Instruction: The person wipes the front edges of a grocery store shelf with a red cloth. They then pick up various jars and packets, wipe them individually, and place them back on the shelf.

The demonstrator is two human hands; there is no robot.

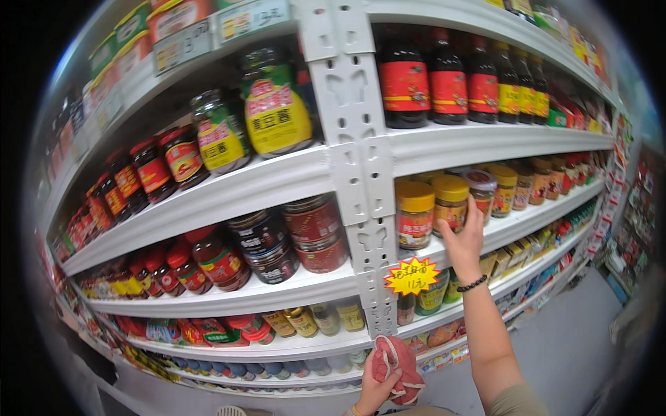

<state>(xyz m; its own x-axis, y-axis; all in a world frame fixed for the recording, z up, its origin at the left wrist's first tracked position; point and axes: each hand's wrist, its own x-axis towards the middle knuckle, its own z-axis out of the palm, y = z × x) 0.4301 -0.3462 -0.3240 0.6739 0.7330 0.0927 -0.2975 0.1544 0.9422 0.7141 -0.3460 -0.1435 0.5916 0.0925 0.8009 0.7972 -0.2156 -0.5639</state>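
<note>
My right hand [463, 239] reaches up to the middle shelf and its fingers wrap a yellow-lidded jar [451, 202] from the right side. A second yellow-lidded jar [414, 213] stands just left of it. A dark bead bracelet sits on that wrist. Low in the picture my left hand [378, 388] grips a bunched red and white cloth [397, 367], held in front of the lower shelves.
White metal shelving [263, 184] runs left and right, split by a perforated upright post [354, 159]. Dark sauce bottles [424, 83] fill the top right shelf, red-lidded jars [180, 156] the left. A yellow starburst price tag [411, 276] hangs on the post. Grey floor [569, 347] lies at the lower right.
</note>
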